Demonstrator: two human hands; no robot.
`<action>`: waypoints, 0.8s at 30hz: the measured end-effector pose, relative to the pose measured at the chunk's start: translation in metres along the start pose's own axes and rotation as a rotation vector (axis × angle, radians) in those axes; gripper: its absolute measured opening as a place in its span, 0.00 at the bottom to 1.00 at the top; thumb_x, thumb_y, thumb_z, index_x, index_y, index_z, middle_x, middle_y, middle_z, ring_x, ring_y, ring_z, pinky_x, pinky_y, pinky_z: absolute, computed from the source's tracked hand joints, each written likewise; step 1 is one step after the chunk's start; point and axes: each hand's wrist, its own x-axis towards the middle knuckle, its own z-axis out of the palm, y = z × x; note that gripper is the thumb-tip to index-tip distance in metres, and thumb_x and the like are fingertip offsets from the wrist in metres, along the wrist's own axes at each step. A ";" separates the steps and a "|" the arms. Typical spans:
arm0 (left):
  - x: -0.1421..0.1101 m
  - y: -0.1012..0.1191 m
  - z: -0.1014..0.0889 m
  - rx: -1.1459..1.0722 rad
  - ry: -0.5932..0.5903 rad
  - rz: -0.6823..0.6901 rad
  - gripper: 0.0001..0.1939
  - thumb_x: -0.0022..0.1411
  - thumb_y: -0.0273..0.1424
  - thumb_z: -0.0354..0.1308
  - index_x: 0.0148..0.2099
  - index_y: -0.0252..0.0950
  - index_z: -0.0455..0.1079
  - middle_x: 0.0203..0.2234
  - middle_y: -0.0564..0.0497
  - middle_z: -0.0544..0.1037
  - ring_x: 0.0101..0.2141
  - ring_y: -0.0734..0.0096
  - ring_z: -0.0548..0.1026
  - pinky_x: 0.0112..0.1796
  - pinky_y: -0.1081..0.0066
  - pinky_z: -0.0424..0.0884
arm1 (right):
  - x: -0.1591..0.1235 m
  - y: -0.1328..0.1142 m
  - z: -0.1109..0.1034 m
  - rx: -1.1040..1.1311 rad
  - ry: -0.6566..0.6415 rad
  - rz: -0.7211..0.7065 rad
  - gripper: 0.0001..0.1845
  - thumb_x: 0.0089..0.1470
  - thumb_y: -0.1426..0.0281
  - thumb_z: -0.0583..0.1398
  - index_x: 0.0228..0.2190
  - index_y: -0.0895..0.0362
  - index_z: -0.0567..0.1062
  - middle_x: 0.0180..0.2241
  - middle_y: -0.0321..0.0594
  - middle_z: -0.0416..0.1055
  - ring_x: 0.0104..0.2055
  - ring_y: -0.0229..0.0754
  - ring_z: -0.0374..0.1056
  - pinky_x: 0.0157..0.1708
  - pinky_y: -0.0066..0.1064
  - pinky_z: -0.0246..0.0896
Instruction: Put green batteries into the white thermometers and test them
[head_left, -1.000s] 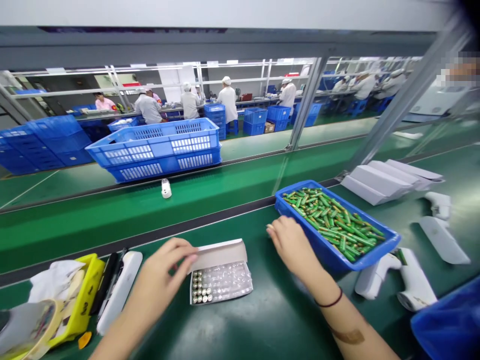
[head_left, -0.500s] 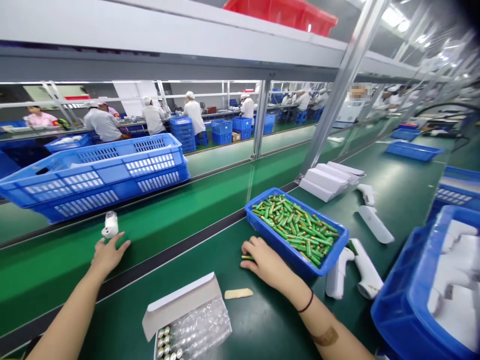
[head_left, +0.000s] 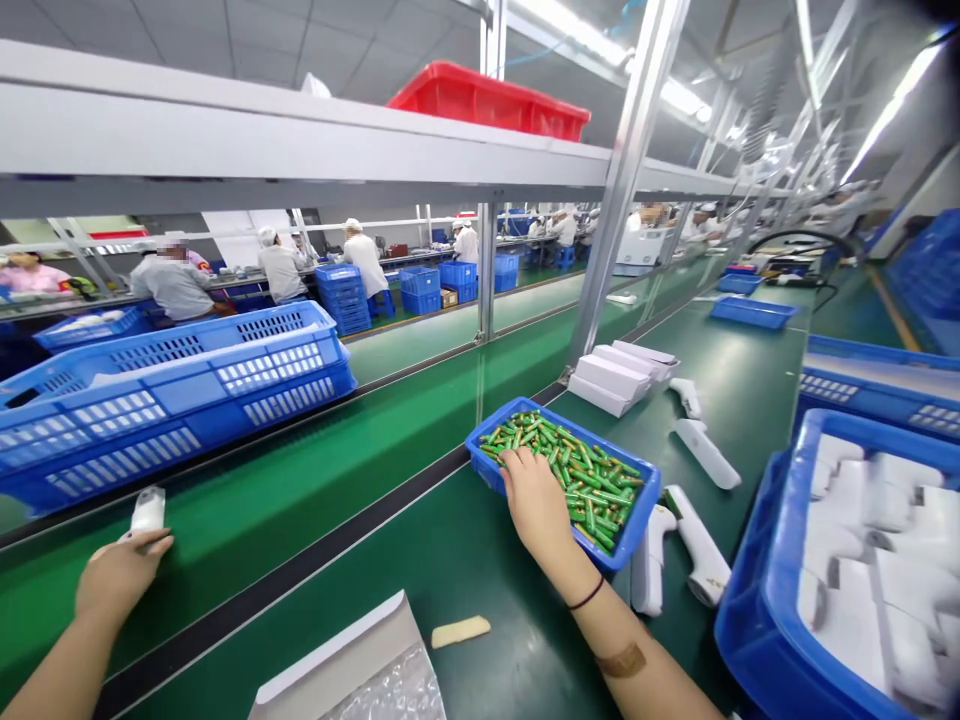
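Observation:
On the green belt at the left, my left hand point(head_left: 121, 578) is closed around the near end of a white handheld device point(head_left: 148, 509). My right hand point(head_left: 534, 497) reaches over the near rim of a blue tray point(head_left: 474, 462) filled with green batteries point(head_left: 600, 490). Its fingers are curled at the pile, and a battery shows at the fingertips; the thumb side is partly hidden. In front of me lies an open white carton point(head_left: 352, 665) with a clear plastic insert, cut off by the lower edge. A flat beige strip point(head_left: 460, 631) rests beside it.
White gun-shaped devices point(head_left: 706, 455) lie right of the tray. A blue crate point(head_left: 772, 560) of similar devices stands at the right. White boxes point(head_left: 611, 375) sit by a metal post point(head_left: 611, 200). Blue baskets point(head_left: 172, 385) stand across the belt. Workers point(head_left: 363, 255) are farther back.
My left hand has moved left and closed on the white device, which is also farther left. My right hand has gone from beside the tray to over its batteries. The view has tilted up.

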 end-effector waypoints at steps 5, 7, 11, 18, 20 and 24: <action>-0.020 0.025 -0.010 -0.054 0.121 -0.122 0.18 0.41 0.52 0.55 0.19 0.43 0.62 0.12 0.50 0.54 0.43 0.24 0.68 0.38 0.43 0.62 | -0.001 0.001 0.003 0.039 0.000 0.010 0.14 0.61 0.75 0.52 0.47 0.59 0.70 0.38 0.45 0.71 0.38 0.48 0.65 0.36 0.36 0.59; -0.032 0.045 -0.008 -0.150 0.142 -0.078 0.16 0.42 0.50 0.56 0.24 0.42 0.67 0.16 0.50 0.62 0.44 0.28 0.68 0.42 0.42 0.62 | -0.001 0.002 0.002 0.060 0.000 -0.020 0.15 0.61 0.76 0.51 0.47 0.57 0.71 0.37 0.44 0.71 0.37 0.47 0.65 0.35 0.35 0.59; -0.067 0.093 0.003 -0.471 0.066 0.108 0.19 0.41 0.43 0.62 0.34 0.36 0.73 0.36 0.46 0.76 0.48 0.44 0.70 0.52 0.52 0.62 | -0.001 0.005 0.002 0.154 0.037 -0.064 0.15 0.59 0.77 0.49 0.38 0.56 0.74 0.34 0.44 0.73 0.37 0.46 0.67 0.37 0.34 0.60; -0.170 0.152 -0.008 -0.969 0.032 0.341 0.20 0.47 0.48 0.62 0.33 0.38 0.64 0.38 0.49 0.74 0.41 0.63 0.73 0.43 0.66 0.70 | -0.003 -0.010 -0.008 0.472 0.246 -0.023 0.15 0.61 0.66 0.47 0.40 0.59 0.70 0.35 0.48 0.75 0.34 0.47 0.71 0.35 0.36 0.64; -0.203 0.164 -0.021 -1.182 -0.070 0.368 0.17 0.51 0.44 0.63 0.34 0.39 0.62 0.38 0.51 0.73 0.38 0.68 0.73 0.39 0.70 0.71 | -0.006 -0.032 -0.029 0.727 0.231 -0.064 0.13 0.60 0.61 0.53 0.36 0.57 0.70 0.25 0.39 0.71 0.25 0.42 0.67 0.26 0.31 0.61; -0.249 0.181 -0.043 -1.625 -0.216 0.245 0.14 0.61 0.34 0.57 0.49 0.47 0.62 0.38 0.50 0.72 0.35 0.72 0.73 0.36 0.71 0.73 | -0.029 -0.088 -0.088 1.275 0.067 -0.201 0.10 0.57 0.61 0.59 0.31 0.54 0.68 0.17 0.28 0.58 0.18 0.34 0.57 0.18 0.24 0.52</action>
